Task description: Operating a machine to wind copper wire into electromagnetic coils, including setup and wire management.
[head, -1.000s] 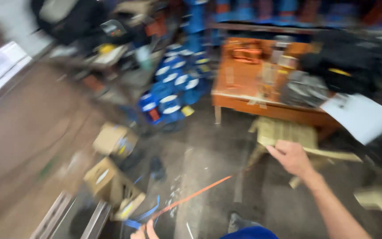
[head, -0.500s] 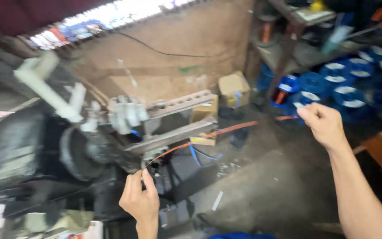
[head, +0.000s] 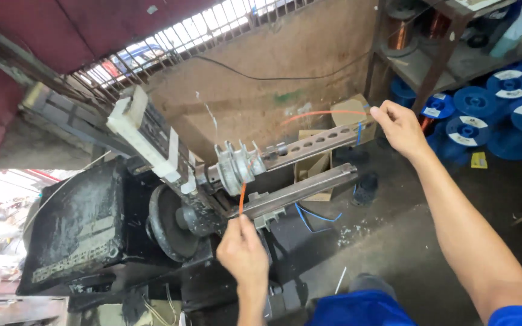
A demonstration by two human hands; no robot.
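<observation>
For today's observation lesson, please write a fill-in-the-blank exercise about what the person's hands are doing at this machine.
1. The left hand pinches a thin wire whose colour is ____.
2. The right hand is raised near the far end of a metal bar pierced with a row of ____.
3. The spools on the floor at the right are coloured ____.

Missing words: orange; holes; blue

Two bare forearms, no gloves, rings or watch. Left hand [head: 244, 253] and right hand [head: 401, 128] uncovered to the wrist. Bright blue short sleeve [head: 518, 315] at right upper arm; same blue cloth [head: 360, 311] at bottom edge.
</observation>
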